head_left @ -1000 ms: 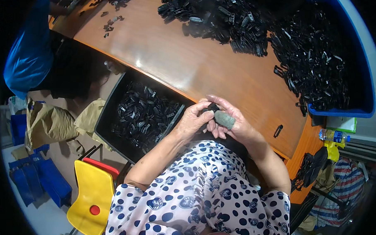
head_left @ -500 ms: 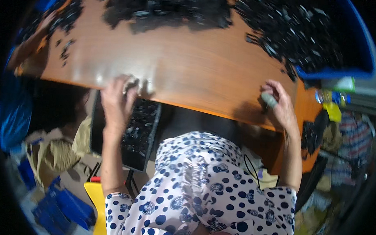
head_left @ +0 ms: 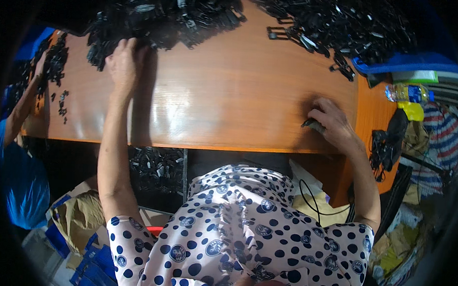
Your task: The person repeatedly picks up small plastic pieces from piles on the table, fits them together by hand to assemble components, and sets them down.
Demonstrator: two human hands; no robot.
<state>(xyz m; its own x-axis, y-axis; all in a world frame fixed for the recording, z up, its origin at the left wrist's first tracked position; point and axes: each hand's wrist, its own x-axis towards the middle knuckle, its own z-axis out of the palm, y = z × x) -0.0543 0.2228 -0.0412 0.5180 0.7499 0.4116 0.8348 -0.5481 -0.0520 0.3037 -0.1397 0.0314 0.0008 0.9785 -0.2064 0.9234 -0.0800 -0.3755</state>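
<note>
My left hand (head_left: 125,62) reaches to the near edge of a heap of black plastic parts (head_left: 157,19) on the wooden table (head_left: 215,102). Its fingers bend down, and their tips are hidden and slightly blurred. Low over the table's right side, my right hand (head_left: 333,124) is closed, thumb and fingers together. A small dark piece (head_left: 306,123) sticks out at its fingertips; its exact kind is too small to tell. A greyish-green cover sits on one digit of this hand.
A second heap of black parts (head_left: 339,26) lies at the far right by a blue bin edge (head_left: 408,66). Below the table edge stands a tray of black parts (head_left: 157,165). Another person's arm (head_left: 26,105) is at far left. A bottle (head_left: 410,93) lies at right.
My left hand has moved from the table's front edge forward to the far-left heap. My right hand has shifted slightly left, closed. The view has turned a little.
</note>
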